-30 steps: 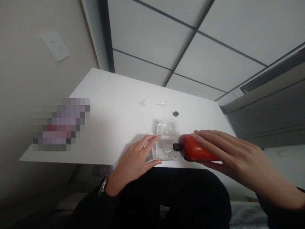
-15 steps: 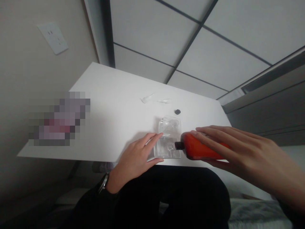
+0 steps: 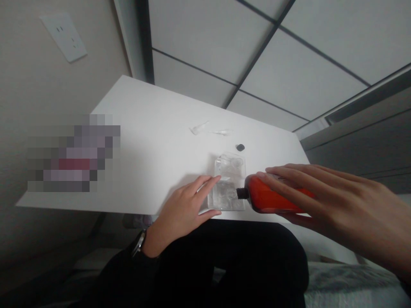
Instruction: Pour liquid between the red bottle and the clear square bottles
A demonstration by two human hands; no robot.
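A clear plastic container with moulded recesses lies at the table's front edge. My left hand holds its left side, the thumb at the near corner and the fingertips over the left edge. My right hand is closed around a bottle of red-orange colour, tipped on its side. The bottle's dark, uncapped neck points left, over the right part of the container. Whether liquid is flowing out cannot be made out. Beyond the container lies a small dark cap.
Two small clear plastic pieces lie farther back on the white table. A pixelated object is at the table's left end. Panelled doors stand behind, and a wall socket is at upper left.
The view has shifted slightly. Both hands keep nearly the same place, the left at the container and the right with the tilted bottle.
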